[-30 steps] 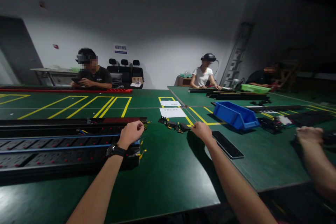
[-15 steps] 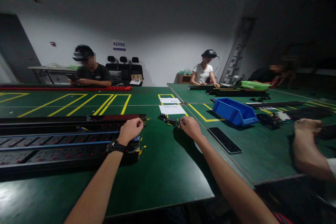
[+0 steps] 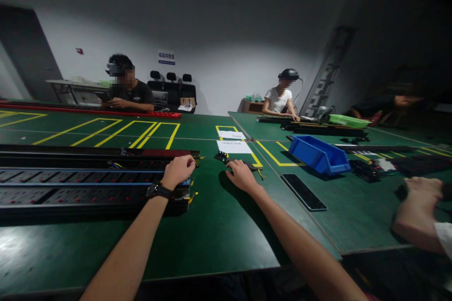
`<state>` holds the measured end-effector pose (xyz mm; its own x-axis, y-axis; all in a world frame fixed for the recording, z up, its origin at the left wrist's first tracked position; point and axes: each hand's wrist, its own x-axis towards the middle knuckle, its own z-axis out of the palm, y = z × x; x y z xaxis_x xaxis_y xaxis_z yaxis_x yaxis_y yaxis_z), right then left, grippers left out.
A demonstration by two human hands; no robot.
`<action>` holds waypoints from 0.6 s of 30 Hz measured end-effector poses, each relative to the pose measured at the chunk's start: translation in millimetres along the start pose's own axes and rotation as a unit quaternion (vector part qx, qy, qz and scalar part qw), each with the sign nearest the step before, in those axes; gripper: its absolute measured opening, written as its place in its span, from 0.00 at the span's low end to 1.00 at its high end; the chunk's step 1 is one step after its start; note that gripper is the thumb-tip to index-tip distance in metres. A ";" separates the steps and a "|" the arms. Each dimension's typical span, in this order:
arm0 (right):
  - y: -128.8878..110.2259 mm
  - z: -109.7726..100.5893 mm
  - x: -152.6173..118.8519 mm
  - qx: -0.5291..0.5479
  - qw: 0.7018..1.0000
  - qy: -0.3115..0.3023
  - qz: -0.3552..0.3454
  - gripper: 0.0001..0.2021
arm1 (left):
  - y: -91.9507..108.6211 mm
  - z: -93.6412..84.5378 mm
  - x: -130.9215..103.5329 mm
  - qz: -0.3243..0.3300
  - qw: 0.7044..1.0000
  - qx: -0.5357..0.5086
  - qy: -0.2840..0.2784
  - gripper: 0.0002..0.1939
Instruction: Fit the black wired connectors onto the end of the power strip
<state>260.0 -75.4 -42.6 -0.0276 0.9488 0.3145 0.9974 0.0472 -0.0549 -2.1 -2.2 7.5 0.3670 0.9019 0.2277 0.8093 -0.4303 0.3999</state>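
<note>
My left hand, with a black watch on its wrist, is closed at the right end of several long black strips with red dots. What lies inside its curled fingers is hidden. Yellow-tipped wires stick out from the strip ends. My right hand bends its fingers down onto a small black part, covering its middle. A yellow wire end trails from that part's right side. Just left of these fingers lies a black piece with holes.
White paper labels lie beyond my right hand. To the right are a phone, a blue bin and another person's hand. Two people sit across the green table, one by black strips and a green tray.
My right hand has shifted left over the small black part, whose wired end now shows on the hand's right. My left hand stays at the strip ends. The view has turned slightly left.
</note>
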 end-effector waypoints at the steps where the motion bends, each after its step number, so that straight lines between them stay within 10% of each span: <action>1: 0.0 -0.4 -0.3 0.002 1.000 0.000 0.002 0.14 | 0.2 0.1 -0.4 -0.001 1.000 -0.001 0.000 0.12; 18: -16.4 -3.2 -7.0 0.018 0.992 -0.084 0.089 0.09 | 2.5 1.5 -6.3 0.005 1.000 -0.003 0.009 0.13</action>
<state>244.1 -83.8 -40.8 0.1340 0.9817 0.1355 0.9846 -0.1164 -0.1307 -1.7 -8.9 5.7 0.3669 0.8966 0.2480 0.8023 -0.4399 0.4035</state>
